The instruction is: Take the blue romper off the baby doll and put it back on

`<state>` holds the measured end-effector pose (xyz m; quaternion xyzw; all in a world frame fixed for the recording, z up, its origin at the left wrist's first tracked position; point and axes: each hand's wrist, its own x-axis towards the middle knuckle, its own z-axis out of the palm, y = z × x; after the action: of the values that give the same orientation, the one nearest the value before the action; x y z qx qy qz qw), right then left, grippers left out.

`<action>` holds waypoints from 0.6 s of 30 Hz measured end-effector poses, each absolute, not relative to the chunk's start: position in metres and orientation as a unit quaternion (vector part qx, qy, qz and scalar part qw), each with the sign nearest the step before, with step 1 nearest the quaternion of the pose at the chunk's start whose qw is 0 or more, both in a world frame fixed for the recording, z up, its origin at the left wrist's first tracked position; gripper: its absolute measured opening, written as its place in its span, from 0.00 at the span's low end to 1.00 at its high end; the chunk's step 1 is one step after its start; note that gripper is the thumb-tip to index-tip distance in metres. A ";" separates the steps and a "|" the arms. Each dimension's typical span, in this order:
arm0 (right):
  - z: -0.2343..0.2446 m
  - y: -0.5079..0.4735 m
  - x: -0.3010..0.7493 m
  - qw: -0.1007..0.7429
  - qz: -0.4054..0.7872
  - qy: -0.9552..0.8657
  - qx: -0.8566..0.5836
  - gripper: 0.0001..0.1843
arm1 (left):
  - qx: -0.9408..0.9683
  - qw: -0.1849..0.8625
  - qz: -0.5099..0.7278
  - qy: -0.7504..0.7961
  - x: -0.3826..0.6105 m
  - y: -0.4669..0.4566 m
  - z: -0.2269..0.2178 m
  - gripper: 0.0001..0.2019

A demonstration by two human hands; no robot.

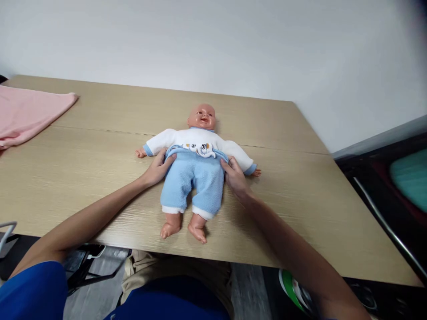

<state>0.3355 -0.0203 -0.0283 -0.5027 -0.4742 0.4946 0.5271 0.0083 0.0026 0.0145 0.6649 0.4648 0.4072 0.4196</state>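
A baby doll [202, 116] lies on its back in the middle of the wooden table [100, 146], head away from me, bare feet toward me. It wears a white top [200, 141] with an elephant print and light blue trousers [195, 182]. My left hand [157, 168] grips the trousers' waistband at the doll's left side as I see it. My right hand [234, 175] grips the waistband on the other side. Both hands have fingers curled round the fabric at hip height.
A pink cloth [25, 114] lies at the table's far left. A white wall runs behind the table. To the right stands a dark shelf with a teal object [412, 178]. A green and white object [293, 284] sits on the floor.
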 end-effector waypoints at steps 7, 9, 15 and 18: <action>-0.020 0.000 0.346 0.499 0.451 -0.560 -0.483 0.23 | 0.658 0.396 0.429 0.476 0.011 0.012 0.009 0.29; -0.016 -0.001 0.359 0.443 0.428 -0.614 -0.494 0.18 | 0.695 0.362 0.406 0.469 0.003 0.013 0.008 0.27; -0.007 -0.016 0.371 0.367 0.383 -0.695 -0.485 0.14 | 0.764 0.320 0.367 0.423 -0.025 0.013 0.004 0.25; -0.007 -0.024 0.353 0.430 0.484 -0.595 -0.477 0.18 | 0.717 0.402 0.381 0.423 -0.023 0.012 0.004 0.25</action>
<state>0.3529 -0.0244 -0.0071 -0.4765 -0.5948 0.4841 0.4298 -0.0232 0.0119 0.0040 0.7168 0.4233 0.3813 0.4019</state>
